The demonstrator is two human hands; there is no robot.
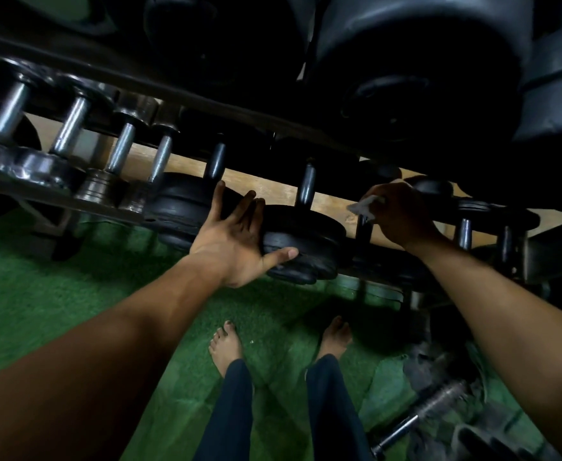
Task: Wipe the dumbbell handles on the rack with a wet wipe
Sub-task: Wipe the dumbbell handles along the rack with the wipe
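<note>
— Where's the wet wipe (363, 205)?
— Bunched in the right hand (403, 214), fingers curled round it, at the top of a dark dumbbell handle (363, 227) on the rack (113, 207).
— And the left hand (239, 239)?
— Fingers straight and spread, gripping nothing; the palm lies against the black end plate (303, 247) of the neighbouring dumbbell, thumb under its edge, just left of the wipe.
— Other handles?
— Two dark ones (307, 188) stand left of the wipe; chrome ones (120, 148) run further left along the rack.
— Below the rack?
— Green turf (40, 294), bare feet (226, 344), and a loose steel bar (419, 417) lying right of the feet.
</note>
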